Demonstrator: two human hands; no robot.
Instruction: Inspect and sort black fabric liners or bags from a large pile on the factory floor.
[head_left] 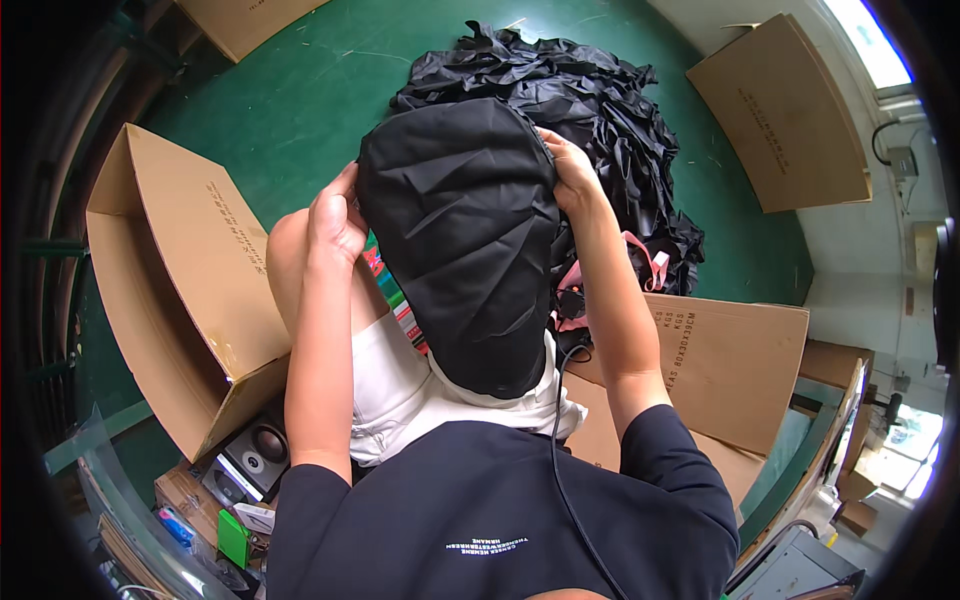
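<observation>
A black fabric cover [460, 220], wide at the far end and narrowing toward me, is spread over my lap. Its right edge looks gathered. My left hand [338, 218] grips the cover's left edge, with the fingers partly hidden behind it. On the far right edge, my right hand [570, 172] pinches the gathered rim. Beyond my hands, a large heap of crumpled black fabric pieces [560, 85] lies on the green floor. A pink strap [657, 268] shows beside the heap, near my right forearm.
An open cardboard box [200, 270] stands at my left, and another carton [720, 350] is close on my right. A carton [785, 115] leans by the far right wall. At lower left sits a speaker [262, 448]. A black cable [565, 480] runs down over my shirt.
</observation>
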